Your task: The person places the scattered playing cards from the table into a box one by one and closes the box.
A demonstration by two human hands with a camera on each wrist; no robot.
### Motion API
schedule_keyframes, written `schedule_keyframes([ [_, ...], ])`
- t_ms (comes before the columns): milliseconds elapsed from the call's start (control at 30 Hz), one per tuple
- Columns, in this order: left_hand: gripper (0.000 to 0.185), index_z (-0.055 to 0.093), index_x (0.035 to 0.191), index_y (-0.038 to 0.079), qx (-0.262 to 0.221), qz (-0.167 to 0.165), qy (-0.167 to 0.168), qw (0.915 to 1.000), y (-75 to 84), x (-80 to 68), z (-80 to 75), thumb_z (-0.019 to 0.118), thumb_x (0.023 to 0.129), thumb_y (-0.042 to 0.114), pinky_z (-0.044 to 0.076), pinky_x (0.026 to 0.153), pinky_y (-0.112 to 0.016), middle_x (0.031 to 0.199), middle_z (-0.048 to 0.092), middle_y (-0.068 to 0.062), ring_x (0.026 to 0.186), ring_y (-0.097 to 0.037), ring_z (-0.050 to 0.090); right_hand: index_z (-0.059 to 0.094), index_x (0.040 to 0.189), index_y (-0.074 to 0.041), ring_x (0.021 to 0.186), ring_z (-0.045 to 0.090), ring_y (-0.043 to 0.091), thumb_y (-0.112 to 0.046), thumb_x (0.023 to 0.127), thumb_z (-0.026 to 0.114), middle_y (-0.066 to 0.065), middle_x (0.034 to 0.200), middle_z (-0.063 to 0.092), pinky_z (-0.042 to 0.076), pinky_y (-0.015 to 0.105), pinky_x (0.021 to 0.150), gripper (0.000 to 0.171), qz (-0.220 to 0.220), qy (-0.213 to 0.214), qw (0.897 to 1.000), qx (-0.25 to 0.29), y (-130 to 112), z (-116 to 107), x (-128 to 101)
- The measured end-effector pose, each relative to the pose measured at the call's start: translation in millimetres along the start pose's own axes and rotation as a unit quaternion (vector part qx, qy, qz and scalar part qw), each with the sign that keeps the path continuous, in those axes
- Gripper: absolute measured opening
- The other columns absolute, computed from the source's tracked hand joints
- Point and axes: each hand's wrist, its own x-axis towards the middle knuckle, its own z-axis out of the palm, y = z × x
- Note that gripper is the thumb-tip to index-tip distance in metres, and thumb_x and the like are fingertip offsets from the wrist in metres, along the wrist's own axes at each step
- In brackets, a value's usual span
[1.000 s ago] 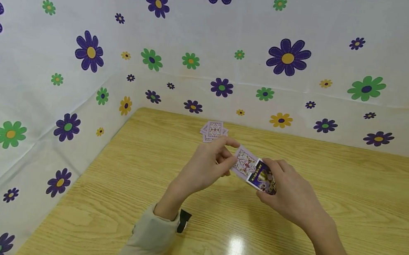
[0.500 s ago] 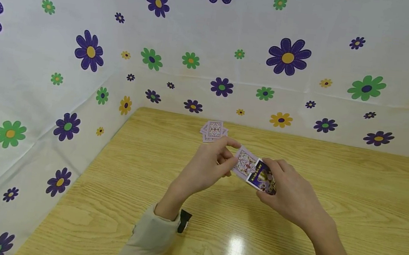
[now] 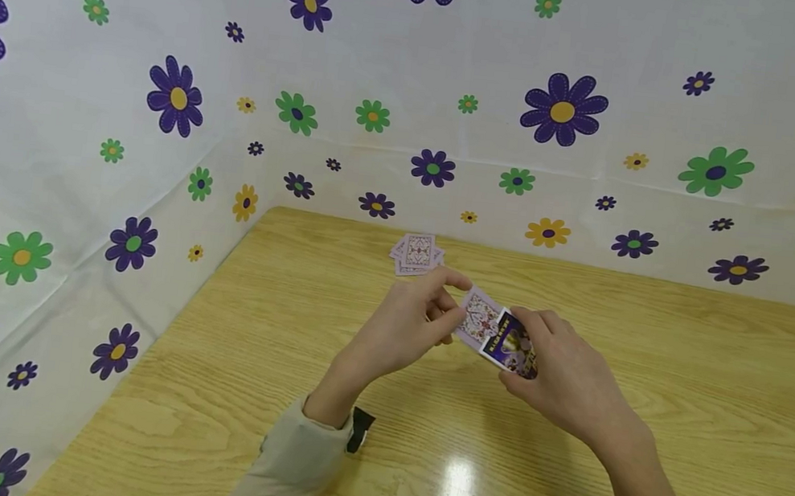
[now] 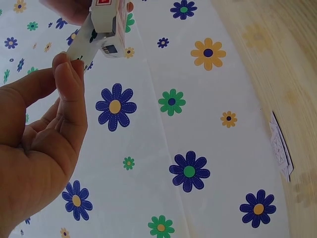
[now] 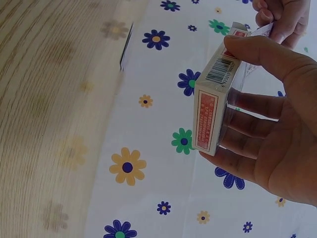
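Note:
Above the table, my right hand grips a playing card box with a dark blue and gold front. In the right wrist view the box shows a barcode and red panels, with the thumb along one edge and fingers beneath. A playing card with an ornate pink-and-white back sticks out of the box's left end. My left hand pinches that card's outer end between thumb and fingers. In the left wrist view the card runs from the fingertips up to the box's open end.
Several playing cards lie face down in a loose, fanned pile near the table's back edge, just beyond my left hand. The wooden table meets a white flowered cloth at the back and left.
My left hand has shifted slightly right toward the box, and a little less of the card sticks out. The right hand and box stay almost still.

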Motion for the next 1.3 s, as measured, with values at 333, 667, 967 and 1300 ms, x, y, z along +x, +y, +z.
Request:
schedule_keyframes([
  [333, 0.028, 0.057, 0.125, 0.001, -0.004, 0.0, -0.009, 0.9999, -1.7, 1.3, 1.8, 0.06, 0.098, 0.004, 0.052, 0.056, -0.024, 0.084, 0.067, -0.005, 0.069, -0.025, 0.066, 0.048, 0.139, 0.0, 0.091, 0.059, 0.023, -0.026, 0.077, 0.085, 0.019, 0.122, 0.059, 0.054, 0.034, 0.07, 0.077, -0.002, 0.002, 1.0, 0.001, -0.2, 0.2, -0.1],
  [667, 0.028, 0.057, 0.126, 0.002, 0.001, -0.008, -0.015, 0.9999, -1.1, 1.4, 4.6, 0.06, 0.098, 0.004, 0.053, 0.056, -0.024, 0.084, 0.067, -0.004, 0.064, -0.011, 0.061, 0.048, 0.14, -0.001, 0.091, 0.059, 0.022, -0.026, 0.077, 0.085, 0.018, 0.123, 0.059, 0.054, 0.034, 0.069, 0.077, -0.002, 0.003, 1.0, 0.006, -0.4, 1.0, -0.5],
  [967, 0.029, 0.057, 0.127, 0.002, 0.01, -0.004, -0.019, 0.9998, 0.4, 1.5, 5.5, 0.059, 0.098, 0.005, 0.051, 0.054, -0.023, 0.083, 0.067, -0.003, 0.063, -0.01, 0.06, 0.048, 0.139, -0.001, 0.089, 0.059, 0.022, -0.025, 0.077, 0.085, 0.018, 0.122, 0.06, 0.052, 0.032, 0.067, 0.076, -0.004, 0.003, 1.0, 0.007, -0.4, 1.0, -0.2],
  [1300, 0.028, 0.056, 0.126, 0.001, 0.005, -0.005, -0.027, 0.9996, 0.3, 1.9, 8.1, 0.058, 0.098, 0.004, 0.052, 0.055, -0.023, 0.084, 0.067, -0.005, 0.064, -0.01, 0.06, 0.048, 0.14, -0.002, 0.089, 0.059, 0.022, -0.025, 0.077, 0.085, 0.017, 0.122, 0.06, 0.052, 0.032, 0.067, 0.076, -0.002, 0.001, 1.0, 0.007, -0.7, 0.0, -0.1],
])
